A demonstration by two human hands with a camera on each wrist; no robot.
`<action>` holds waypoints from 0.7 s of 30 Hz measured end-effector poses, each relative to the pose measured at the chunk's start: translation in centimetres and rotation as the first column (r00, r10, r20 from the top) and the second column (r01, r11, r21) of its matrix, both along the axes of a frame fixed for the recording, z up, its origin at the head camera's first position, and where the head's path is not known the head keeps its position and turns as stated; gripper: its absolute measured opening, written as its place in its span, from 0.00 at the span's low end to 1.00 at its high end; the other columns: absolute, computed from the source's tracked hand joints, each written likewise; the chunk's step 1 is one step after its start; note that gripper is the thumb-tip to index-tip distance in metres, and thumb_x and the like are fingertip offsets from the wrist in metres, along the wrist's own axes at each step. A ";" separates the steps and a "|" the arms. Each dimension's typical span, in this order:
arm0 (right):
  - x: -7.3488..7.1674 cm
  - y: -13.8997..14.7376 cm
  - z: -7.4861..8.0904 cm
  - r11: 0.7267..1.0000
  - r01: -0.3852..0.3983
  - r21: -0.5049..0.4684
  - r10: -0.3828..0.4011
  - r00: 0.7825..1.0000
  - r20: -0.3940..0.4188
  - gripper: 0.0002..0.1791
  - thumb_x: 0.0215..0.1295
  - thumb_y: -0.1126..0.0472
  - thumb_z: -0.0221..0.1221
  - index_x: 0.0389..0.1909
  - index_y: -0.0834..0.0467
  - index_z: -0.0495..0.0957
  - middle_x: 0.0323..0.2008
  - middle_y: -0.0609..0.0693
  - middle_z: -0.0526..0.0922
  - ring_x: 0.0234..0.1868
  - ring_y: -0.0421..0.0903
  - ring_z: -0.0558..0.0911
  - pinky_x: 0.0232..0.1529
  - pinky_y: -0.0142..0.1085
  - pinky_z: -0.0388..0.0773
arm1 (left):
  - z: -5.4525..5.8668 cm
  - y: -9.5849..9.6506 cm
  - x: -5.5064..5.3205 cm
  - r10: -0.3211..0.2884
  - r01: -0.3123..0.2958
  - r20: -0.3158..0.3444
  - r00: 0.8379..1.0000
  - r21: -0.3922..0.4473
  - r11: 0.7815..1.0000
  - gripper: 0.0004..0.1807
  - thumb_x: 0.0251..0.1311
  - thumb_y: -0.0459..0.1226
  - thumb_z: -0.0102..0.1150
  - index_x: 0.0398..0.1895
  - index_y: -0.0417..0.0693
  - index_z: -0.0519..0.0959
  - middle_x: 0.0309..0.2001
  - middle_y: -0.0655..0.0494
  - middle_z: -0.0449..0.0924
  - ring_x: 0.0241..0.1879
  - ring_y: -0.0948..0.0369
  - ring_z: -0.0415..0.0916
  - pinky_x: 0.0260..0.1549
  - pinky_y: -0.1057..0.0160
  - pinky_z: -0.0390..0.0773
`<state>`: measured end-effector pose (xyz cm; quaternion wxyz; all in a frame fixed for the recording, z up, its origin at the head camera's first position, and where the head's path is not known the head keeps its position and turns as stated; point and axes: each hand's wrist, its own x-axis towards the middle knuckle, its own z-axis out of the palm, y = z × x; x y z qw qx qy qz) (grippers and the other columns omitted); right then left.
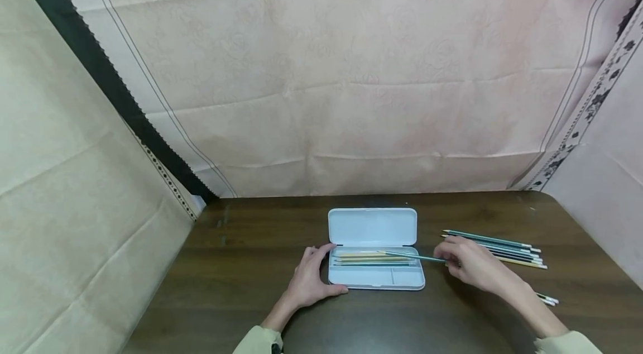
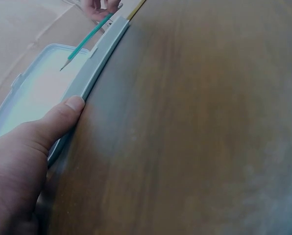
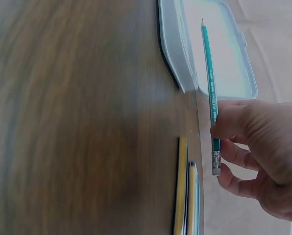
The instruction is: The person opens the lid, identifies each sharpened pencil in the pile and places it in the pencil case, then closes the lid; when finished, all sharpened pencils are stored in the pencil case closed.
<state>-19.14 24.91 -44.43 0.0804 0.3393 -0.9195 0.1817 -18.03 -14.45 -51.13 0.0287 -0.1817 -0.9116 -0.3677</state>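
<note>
I have 1 green pencil (image 3: 209, 73) in my right hand (image 1: 469, 262), and I think I am putting it away in the case (image 1: 354, 277). The case sits open on the worktop (image 1: 241, 287), with its lid (image 1: 372, 225) tipped back on the far side. My left hand (image 1: 312, 280) is spread round the case's left end, thumb on the front edge, and holds it. My right hand is closed in a pinch near the pencil's rubber end. The sharp tip points left, over the case; I cannot tell if it touches. Some pencils lie in the case, and a pile (image 1: 512, 252) lies right of it. I think the next move calls for sliding the pencil left, lining it up with the others, and letting go gently.
</note>
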 end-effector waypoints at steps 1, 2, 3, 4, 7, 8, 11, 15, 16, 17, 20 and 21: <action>-0.1 -0.3 0.0 1.000 0.004 0.005 -0.004 1.000 0.011 0.18 0.50 0.76 0.68 0.37 0.51 0.84 0.32 0.38 0.76 0.30 0.35 0.72 0.29 0.34 0.74 | 0.0 0.0 0.0 0.000 0.000 -0.002 1.000 -0.002 1.000 0.52 0.41 0.61 0.78 0.71 0.56 0.67 0.58 0.49 0.67 0.56 0.50 0.66 0.49 0.43 0.71; -0.2 -0.6 0.1 1.000 0.008 0.010 -0.008 1.000 0.015 0.18 0.50 0.75 0.68 0.37 0.51 0.84 0.32 0.39 0.76 0.30 0.35 0.72 0.30 0.34 0.74 | 0.1 0.0 -0.1 -0.002 0.002 -0.004 1.000 -0.003 1.000 0.52 0.41 0.61 0.79 0.71 0.56 0.67 0.58 0.49 0.67 0.55 0.51 0.66 0.49 0.43 0.71; -0.3 -0.9 0.1 1.000 0.012 0.012 -0.012 1.000 0.018 0.17 0.50 0.75 0.68 0.37 0.52 0.85 0.32 0.39 0.76 0.30 0.36 0.72 0.30 0.34 0.74 | 0.1 0.0 -0.1 -0.003 0.003 -0.002 1.000 -0.003 1.000 0.52 0.41 0.61 0.78 0.71 0.56 0.67 0.58 0.49 0.67 0.54 0.52 0.66 0.49 0.44 0.71; -0.4 -1.2 0.1 1.000 0.015 0.015 -0.015 1.000 0.024 0.17 0.50 0.75 0.69 0.37 0.52 0.85 0.32 0.39 0.76 0.30 0.36 0.72 0.30 0.34 0.74 | 0.1 0.0 -0.1 -0.003 0.003 0.000 1.000 -0.003 1.000 0.52 0.41 0.61 0.78 0.71 0.56 0.67 0.58 0.49 0.67 0.54 0.52 0.66 0.49 0.44 0.71; -0.6 -2.0 0.1 1.000 0.008 0.019 -0.008 1.000 0.026 0.17 0.51 0.75 0.68 0.38 0.52 0.85 0.32 0.40 0.77 0.31 0.38 0.71 0.30 0.33 0.73 | 0.1 0.0 -0.2 -0.001 0.001 0.006 1.000 -0.002 1.000 0.52 0.41 0.60 0.78 0.71 0.56 0.67 0.58 0.49 0.67 0.57 0.50 0.66 0.51 0.42 0.71; -0.7 -2.2 0.1 1.000 0.003 0.019 -0.004 1.000 0.023 0.17 0.51 0.75 0.68 0.38 0.52 0.85 0.32 0.41 0.77 0.31 0.38 0.71 0.30 0.33 0.72 | 0.1 0.0 -0.2 0.000 0.000 0.008 1.000 -0.004 1.000 0.52 0.42 0.60 0.78 0.71 0.56 0.67 0.59 0.49 0.67 0.57 0.50 0.66 0.51 0.41 0.71; -0.9 -2.9 0.0 1.000 -0.017 0.016 0.017 1.000 0.012 0.16 0.51 0.75 0.68 0.38 0.53 0.85 0.33 0.42 0.78 0.30 0.39 0.71 0.30 0.33 0.72 | 0.2 0.0 -0.2 0.001 -0.001 0.007 1.000 -0.003 1.000 0.52 0.41 0.60 0.78 0.71 0.56 0.67 0.58 0.48 0.67 0.59 0.48 0.65 0.52 0.39 0.70; -1.2 -3.8 0.0 1.000 -0.024 0.012 0.023 0.999 0.023 0.16 0.52 0.74 0.70 0.39 0.53 0.86 0.34 0.43 0.79 0.30 0.39 0.72 0.30 0.32 0.72 | 0.2 0.0 -0.3 -0.001 0.001 0.006 1.000 0.000 1.000 0.52 0.41 0.61 0.78 0.71 0.55 0.67 0.58 0.48 0.67 0.60 0.47 0.64 0.52 0.38 0.69; -1.2 -4.0 0.0 1.000 -0.026 0.014 0.025 0.999 0.029 0.16 0.52 0.73 0.70 0.39 0.53 0.86 0.35 0.44 0.79 0.31 0.39 0.72 0.30 0.32 0.73 | 0.3 0.0 -0.2 -0.001 0.001 0.006 1.000 0.000 1.000 0.52 0.41 0.61 0.78 0.71 0.55 0.67 0.58 0.48 0.67 0.60 0.46 0.64 0.52 0.38 0.69; -1.3 -4.2 0.0 0.999 -0.029 0.013 0.029 0.999 0.033 0.16 0.52 0.73 0.70 0.40 0.53 0.86 0.35 0.45 0.80 0.31 0.40 0.73 0.31 0.32 0.74 | 0.2 0.0 -0.2 0.000 0.000 0.006 1.000 0.000 1.000 0.52 0.41 0.61 0.78 0.71 0.55 0.67 0.59 0.48 0.67 0.61 0.46 0.64 0.52 0.38 0.69; -1.2 -4.8 -0.1 0.999 -0.030 0.017 0.029 0.999 0.039 0.16 0.52 0.72 0.71 0.40 0.53 0.86 0.37 0.46 0.81 0.34 0.41 0.75 0.35 0.35 0.77 | 0.1 0.0 -0.2 0.002 -0.002 0.010 1.000 -0.002 1.000 0.52 0.41 0.61 0.78 0.71 0.55 0.67 0.59 0.47 0.67 0.62 0.45 0.63 0.52 0.36 0.68; -1.2 -4.9 -0.1 0.999 -0.031 0.017 0.030 0.999 0.038 0.16 0.52 0.72 0.72 0.40 0.53 0.86 0.38 0.46 0.82 0.34 0.42 0.75 0.36 0.36 0.79 | 0.1 0.0 -0.2 0.002 -0.002 0.013 1.000 -0.002 1.000 0.52 0.41 0.61 0.78 0.71 0.55 0.67 0.59 0.47 0.67 0.62 0.45 0.63 0.52 0.36 0.68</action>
